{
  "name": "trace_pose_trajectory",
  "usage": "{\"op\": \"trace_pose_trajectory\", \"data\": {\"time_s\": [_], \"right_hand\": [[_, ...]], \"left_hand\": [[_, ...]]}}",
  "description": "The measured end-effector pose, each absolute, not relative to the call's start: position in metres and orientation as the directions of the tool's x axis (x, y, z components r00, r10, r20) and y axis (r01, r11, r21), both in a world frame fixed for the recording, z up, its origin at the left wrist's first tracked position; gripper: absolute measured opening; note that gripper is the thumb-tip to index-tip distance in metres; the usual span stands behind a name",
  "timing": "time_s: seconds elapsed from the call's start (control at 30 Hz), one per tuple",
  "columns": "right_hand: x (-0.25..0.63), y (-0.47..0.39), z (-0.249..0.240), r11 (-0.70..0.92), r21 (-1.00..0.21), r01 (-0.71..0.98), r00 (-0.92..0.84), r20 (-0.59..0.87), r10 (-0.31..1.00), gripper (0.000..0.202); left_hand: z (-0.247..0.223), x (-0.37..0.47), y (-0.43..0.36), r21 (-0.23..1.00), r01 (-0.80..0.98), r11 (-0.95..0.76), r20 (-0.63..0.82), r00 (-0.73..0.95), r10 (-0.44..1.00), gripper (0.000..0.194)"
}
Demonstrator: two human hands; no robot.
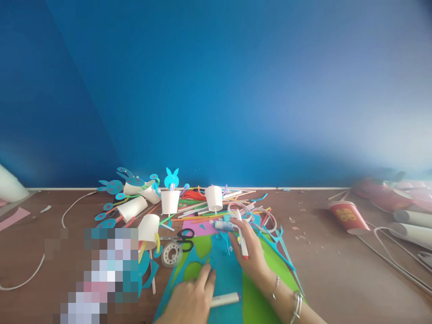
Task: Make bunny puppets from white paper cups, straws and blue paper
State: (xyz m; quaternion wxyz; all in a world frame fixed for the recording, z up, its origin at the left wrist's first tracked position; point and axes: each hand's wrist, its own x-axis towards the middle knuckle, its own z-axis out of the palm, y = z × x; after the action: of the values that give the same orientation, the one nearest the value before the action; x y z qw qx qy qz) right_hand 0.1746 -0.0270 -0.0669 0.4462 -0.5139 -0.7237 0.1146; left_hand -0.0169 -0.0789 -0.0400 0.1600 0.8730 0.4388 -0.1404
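My right hand (248,247) holds a white marker with a red end (242,240) between thumb and fingers, beside a small white-and-blue tube (224,226). My left hand (193,294) rests on blue paper (227,274), its index finger stretched forward and touching the sheet. Next to the left fingers lies another white marker with a purple end (225,300). Green paper (266,288) lies partly under the blue sheet. Left of the papers are a tape roll (171,254) and black-handled scissors (186,240).
White paper cups (169,202) with blue bunny cut-outs (172,178) stand or lie at the back left. Colourful sticks (189,211) are piled near the blue wall (216,90). A red cup (348,217) and cables lie at the right. The left foreground is pixelated.
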Motion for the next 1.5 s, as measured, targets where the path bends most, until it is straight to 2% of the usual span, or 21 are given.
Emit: {"op": "trace_pose_trajectory", "data": {"time_s": [0.1,0.2,0.3,0.37,0.7,0.83,0.93,1.03,1.13,1.2,1.33,1.5], "right_hand": [[0.174,-0.036,-0.062,0.49,-0.657,0.572,-0.092,0.543,0.835,0.021],[0.172,-0.042,-0.059,0.509,-0.7,0.502,-0.227,0.461,0.858,0.016],[0.169,-0.043,-0.058,0.525,-0.711,0.469,-0.384,0.371,0.846,0.02],[0.168,-0.041,-0.057,0.524,-0.71,0.47,-0.409,0.35,0.843,0.023],[0.172,-0.035,-0.063,0.418,-0.8,0.43,-0.319,0.299,0.9,0.018],[0.172,-0.037,-0.059,0.246,-0.917,0.314,-0.239,0.175,0.955,0.029],[0.172,-0.038,-0.053,0.13,-0.96,0.249,-0.179,0.087,0.98,0.037],[0.172,-0.036,-0.053,0.019,-0.975,0.221,-0.183,-0.023,0.983,0.038],[0.171,-0.033,-0.061,-0.083,-0.982,0.167,-0.204,-0.117,0.972,0.027],[0.169,-0.031,-0.066,-0.087,-0.983,0.163,-0.186,-0.117,0.976,0.021],[0.166,-0.03,-0.072,-0.063,-0.974,0.216,-0.15,-0.097,0.984,0.026],[0.164,-0.029,-0.078,-0.066,-0.96,0.273,-0.139,-0.108,0.984,0.022]], "left_hand": [[-0.044,-0.018,-0.079,0.155,0.801,-0.578,-0.356,0.591,0.724,0.061],[-0.046,-0.02,-0.079,0.161,0.789,-0.594,-0.318,0.611,0.725,0.055],[-0.046,-0.021,-0.08,0.181,0.783,-0.596,-0.292,0.621,0.727,0.047],[-0.046,-0.021,-0.081,0.194,0.776,-0.6,-0.291,0.63,0.72,0.044],[-0.045,-0.02,-0.079,0.216,0.736,-0.641,-0.305,0.675,0.672,0.05],[-0.044,-0.018,-0.081,0.165,0.762,-0.627,-0.322,0.642,0.695,0.056],[-0.046,-0.019,-0.081,0.154,0.766,-0.624,-0.306,0.638,0.707,0.058],[-0.05,-0.021,-0.079,0.138,0.776,-0.616,-0.278,0.627,0.728,0.06],[-0.055,-0.023,-0.078,0.106,0.784,-0.611,-0.267,0.614,0.742,0.06],[-0.056,-0.022,-0.078,0.099,0.783,-0.614,-0.274,0.615,0.74,0.06],[-0.055,-0.021,-0.078,0.108,0.8,-0.59,-0.293,0.592,0.75,0.062],[-0.054,-0.022,-0.077,0.149,0.807,-0.571,-0.307,0.587,0.749,0.064]]}}
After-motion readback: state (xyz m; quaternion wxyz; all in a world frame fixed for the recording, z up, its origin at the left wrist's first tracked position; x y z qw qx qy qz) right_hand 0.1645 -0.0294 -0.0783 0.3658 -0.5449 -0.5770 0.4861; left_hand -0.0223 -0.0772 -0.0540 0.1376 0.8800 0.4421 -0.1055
